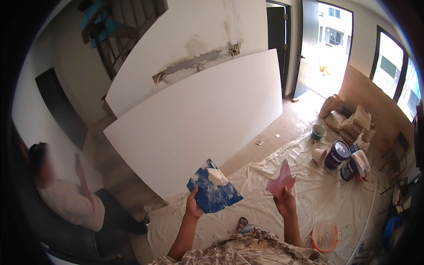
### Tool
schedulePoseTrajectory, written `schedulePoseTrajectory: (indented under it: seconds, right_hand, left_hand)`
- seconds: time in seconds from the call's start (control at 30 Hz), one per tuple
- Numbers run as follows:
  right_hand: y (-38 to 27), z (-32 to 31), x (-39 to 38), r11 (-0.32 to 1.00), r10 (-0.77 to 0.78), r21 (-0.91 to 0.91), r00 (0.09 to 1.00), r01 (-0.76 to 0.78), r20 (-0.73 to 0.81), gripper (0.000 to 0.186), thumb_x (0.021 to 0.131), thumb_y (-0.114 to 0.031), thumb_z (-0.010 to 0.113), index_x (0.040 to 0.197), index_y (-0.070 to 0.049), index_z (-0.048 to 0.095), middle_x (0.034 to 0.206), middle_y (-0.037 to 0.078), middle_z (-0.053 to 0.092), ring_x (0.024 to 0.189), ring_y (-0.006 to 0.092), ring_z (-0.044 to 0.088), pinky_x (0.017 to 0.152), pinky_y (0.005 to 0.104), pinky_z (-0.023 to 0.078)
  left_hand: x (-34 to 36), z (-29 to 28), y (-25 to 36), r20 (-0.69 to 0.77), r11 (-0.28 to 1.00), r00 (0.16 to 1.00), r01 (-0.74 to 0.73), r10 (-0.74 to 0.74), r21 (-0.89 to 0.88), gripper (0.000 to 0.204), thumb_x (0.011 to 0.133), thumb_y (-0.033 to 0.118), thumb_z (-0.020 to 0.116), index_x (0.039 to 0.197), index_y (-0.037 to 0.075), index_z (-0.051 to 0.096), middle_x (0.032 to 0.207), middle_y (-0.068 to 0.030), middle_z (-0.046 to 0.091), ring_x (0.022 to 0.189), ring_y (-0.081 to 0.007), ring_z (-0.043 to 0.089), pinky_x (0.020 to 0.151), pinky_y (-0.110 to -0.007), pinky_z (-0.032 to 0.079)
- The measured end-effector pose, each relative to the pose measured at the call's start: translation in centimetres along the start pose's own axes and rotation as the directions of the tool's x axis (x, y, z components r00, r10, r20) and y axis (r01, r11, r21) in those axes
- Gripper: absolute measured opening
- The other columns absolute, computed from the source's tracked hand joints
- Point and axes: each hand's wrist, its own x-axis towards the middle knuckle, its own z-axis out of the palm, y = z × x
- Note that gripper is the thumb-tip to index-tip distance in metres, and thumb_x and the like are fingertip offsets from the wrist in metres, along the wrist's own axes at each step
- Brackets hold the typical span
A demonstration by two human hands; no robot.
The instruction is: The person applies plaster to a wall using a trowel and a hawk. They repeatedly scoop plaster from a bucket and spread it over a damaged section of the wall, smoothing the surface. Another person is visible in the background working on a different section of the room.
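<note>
I saw the left hand (193, 204) gripping a blue board (211, 196) at six o'clock, pale paste (217, 176) heaped on it; the right hand (286, 202) pinched a red scraper (281, 180) at four. Tilting the board too far could have dropped paste onto the floor sheet (258, 187).

Board (212, 198): blue, flat, four-cornered, held up off the floor, face smeared white. Putty (217, 177): one off-white lump, sitting on board's upper right part. Spreader (282, 182): pinkish red, flat, pointed corner up, held to right of board, not touching it.
</note>
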Motion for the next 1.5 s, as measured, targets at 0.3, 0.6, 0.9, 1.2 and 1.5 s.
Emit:
schedulePoseTrajectory:
  seconds: [0.3,0.6,0.9,1.2,1.5]
  right_hand:
    - [-5.8,11.0,19.7,0.615,-0.243,-0.628,0.873,0.476,0.423,0.032,0.098,-0.012,0.055,0.128,-0.002,0.051,0.120,0.004,0.061,0.107,0.0154,0.059,0.094,0.0324,0.046]
    - [-8.2,24.2,29.5,-0.317,0.239,-0.498,0.576,0.807,0.782,0.022,0.082,0.001,0.057,0.102,-0.006,0.063,0.091,0.011,0.068,0.086,0.0318,0.064,0.077,0.0408,0.049]
    - [-7.3,32.8,44.9,-0.410,0.429,-0.441,0.595,0.798,0.680,0.029,0.076,0.007,0.053,0.100,-0.007,0.061,0.095,0.009,0.066,0.093,0.0285,0.062,0.077,0.0416,0.045]
    - [-2.6,30.7,61.9,0.218,0.303,-0.846,0.790,0.487,0.533,0.019,0.096,-0.013,0.050,0.108,0.000,0.055,0.086,0.008,0.064,0.078,0.0186,0.060,0.071,0.0339,0.048]
    - [6.6,29.8,64.7,0.746,0.665,-0.375,0.605,-0.550,0.438,0.045,0.095,-0.024,0.059,0.135,-0.010,0.043,0.110,0.002,0.060,0.095,0.0170,0.061,0.079,0.0347,0.050]
  left_hand:
    - [14.6,5.8,2.0,-0.010,0.993,0.999,-0.051,0.050,-0.108,0.039,0.097,0.028,0.052,0.125,0.001,0.052,0.117,-0.0143,0.064,0.103,-0.0284,0.065,0.093,-0.045,0.053]
    - [26.2,11.8,3.3,-0.022,0.995,1.000,-0.009,0.007,-0.102,0.037,0.099,0.030,0.050,0.125,0.004,0.053,0.114,-0.0104,0.065,0.099,-0.0239,0.067,0.087,-0.041,0.057]
    - [39.9,18.2,10.7,-0.035,0.994,0.994,-0.108,0.107,-0.030,0.033,0.099,0.031,0.052,0.119,0.005,0.057,0.109,-0.0078,0.066,0.094,-0.0194,0.069,0.081,-0.036,0.059]
    - [52.2,21.9,16.8,-0.045,0.668,0.696,-0.667,0.717,0.329,0.042,0.100,0.033,0.051,0.121,-0.003,0.053,0.115,-0.0086,0.059,0.103,-0.0154,0.056,0.089,-0.030,0.046]
    - [56.0,26.9,27.5,0.009,0.326,0.345,-0.894,0.938,0.308,0.063,0.099,0.042,0.051,0.137,-0.007,0.039,0.134,-0.0154,0.049,0.120,-0.0226,0.049,0.104,-0.036,0.038]
